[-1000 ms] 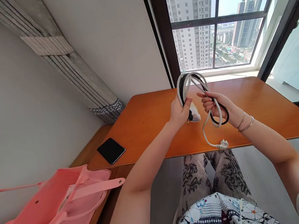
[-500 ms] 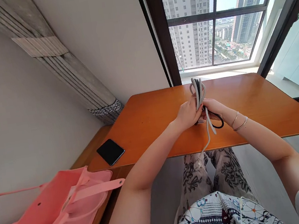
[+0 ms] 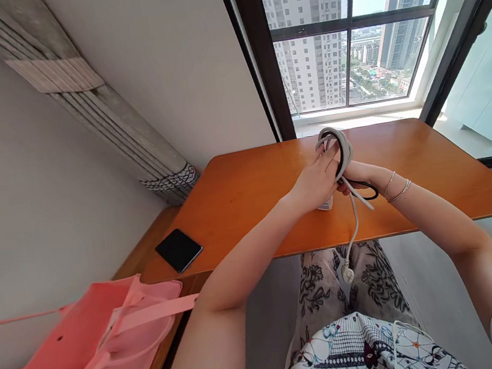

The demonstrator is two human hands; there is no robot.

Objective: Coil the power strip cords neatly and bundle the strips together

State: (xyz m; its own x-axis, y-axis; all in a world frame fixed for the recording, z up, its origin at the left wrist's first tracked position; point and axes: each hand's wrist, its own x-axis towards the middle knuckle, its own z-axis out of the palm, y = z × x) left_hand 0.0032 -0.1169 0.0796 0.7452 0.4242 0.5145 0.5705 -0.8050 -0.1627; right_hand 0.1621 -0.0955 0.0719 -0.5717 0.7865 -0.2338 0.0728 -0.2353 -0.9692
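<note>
Coiled cable, gripped by both my left hand and right hand above the worktop, has its loops roughly upright, its plug pointing down past the near edge, beyond a pink bag whose contents I cannot identify.

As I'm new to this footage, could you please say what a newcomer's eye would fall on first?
Probably the bright pink bag at the picture's lower left. Next come the coiled white and black cables held in the left hand and right hand over the orange table, a pale plug dangling below.
</note>
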